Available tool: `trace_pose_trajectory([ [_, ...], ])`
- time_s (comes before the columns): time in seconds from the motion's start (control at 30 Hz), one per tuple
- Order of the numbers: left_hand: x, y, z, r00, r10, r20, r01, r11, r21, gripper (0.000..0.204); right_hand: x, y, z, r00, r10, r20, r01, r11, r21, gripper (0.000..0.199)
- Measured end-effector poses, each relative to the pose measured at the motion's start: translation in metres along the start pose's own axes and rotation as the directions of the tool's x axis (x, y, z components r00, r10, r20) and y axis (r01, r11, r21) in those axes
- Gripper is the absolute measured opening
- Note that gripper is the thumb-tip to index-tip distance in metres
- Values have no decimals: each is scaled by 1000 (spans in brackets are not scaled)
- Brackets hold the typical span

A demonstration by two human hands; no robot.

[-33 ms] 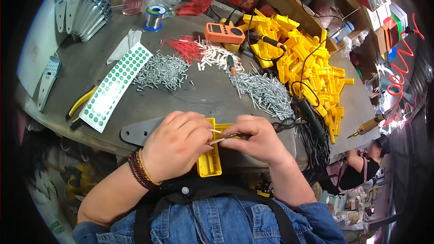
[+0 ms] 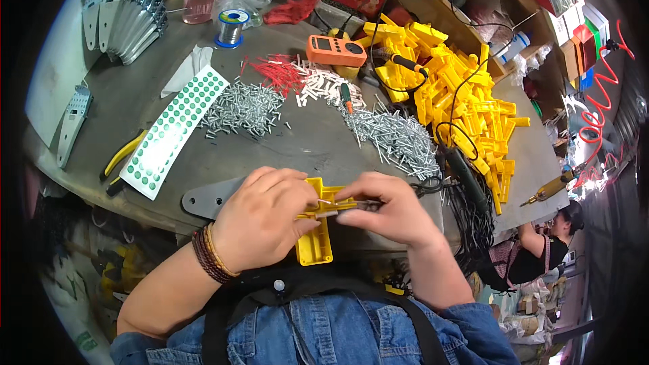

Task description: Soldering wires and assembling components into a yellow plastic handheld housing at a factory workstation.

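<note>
Over a yellow plastic housing [image 2: 314, 250] at the front of the bench, my two hands face each other with fingers pinched. My left hand [image 2: 263, 216] grips the left end of thin pale wires [image 2: 328, 214]; a beaded bracelet circles its wrist. My right hand [image 2: 392, 209] pinches their right end, next to the housing's cross arm. Fingers hide most of the wire ends and part of the housing. A grey metal plate with holes [image 2: 203, 199] sticks out from beneath my left hand.
Beyond my hands lie piles of screws [image 2: 247, 108], longer screws [image 2: 395, 138], white sleeves [image 2: 328, 84], red sleeves [image 2: 277, 71] and yellow housings [image 2: 460, 88]. A green-dot sticker sheet [image 2: 176, 135], an orange multimeter [image 2: 334, 50] and a solder spool [image 2: 232, 27] stand around. A person [image 2: 534, 247] sits at right.
My fingers have shifted slightly around the wires, and my right fingers are a little further apart. More yellow plastic shows between my hands. The rest of the bench looks the same.
</note>
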State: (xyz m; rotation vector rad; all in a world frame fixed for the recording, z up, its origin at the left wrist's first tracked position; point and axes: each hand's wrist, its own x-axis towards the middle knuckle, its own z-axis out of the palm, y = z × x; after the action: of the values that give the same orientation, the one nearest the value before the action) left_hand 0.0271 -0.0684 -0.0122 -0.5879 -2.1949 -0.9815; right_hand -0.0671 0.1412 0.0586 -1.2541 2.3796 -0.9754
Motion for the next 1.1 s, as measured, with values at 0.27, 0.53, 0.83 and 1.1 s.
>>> trace_pose_trajectory([
  [0.27,10,-3,6,978,-208,21,209,977,-41,12,-14,26,-10,993,109,-50,-93,961,262,14],
  [0.53,10,-4,8,989,-151,-3,151,989,0,10,-2,6,-5,978,-7,-208,-6,998,-64,17],
  [0.83,10,2,6,985,-166,45,163,984,68,16,6,6,8,954,-210,-215,194,977,-94,15],
  [1.1,34,39,-14,920,-348,181,220,841,495,16,3,10,14,946,-171,-276,125,976,-177,16],
])
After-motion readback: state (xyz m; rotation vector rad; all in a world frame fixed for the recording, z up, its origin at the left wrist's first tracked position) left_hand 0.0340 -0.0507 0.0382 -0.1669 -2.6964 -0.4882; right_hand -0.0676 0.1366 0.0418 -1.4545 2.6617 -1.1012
